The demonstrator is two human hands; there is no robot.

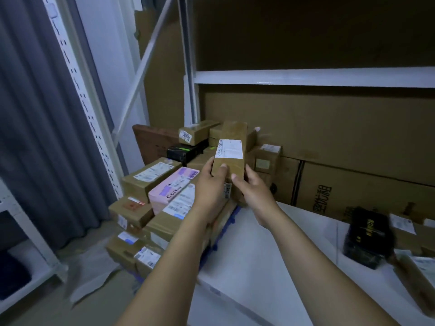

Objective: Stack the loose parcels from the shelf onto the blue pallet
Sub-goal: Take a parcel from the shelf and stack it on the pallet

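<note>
Parcels (pixel 150 177) are heaped on the blue pallet (pixel 231 217), with one pink box (pixel 173 187). One brown parcel (pixel 231 149) is gripped over the heap at twelve o'clock by left hand (pixel 209 187) and right hand (pixel 255 192); one black parcel (pixel 367 238) lies at four o'clock.

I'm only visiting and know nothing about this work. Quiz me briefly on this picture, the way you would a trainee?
1. True or false: the left hand and the right hand both grip the brown labelled parcel.
2. The box with "Con" printed on it, in the stack on the blue pallet, is: A pink, B green, C red.
3. Fill the gap: the black parcel lies on the white ____.
Key: 1 true; 2 A; 3 shelf.
</note>
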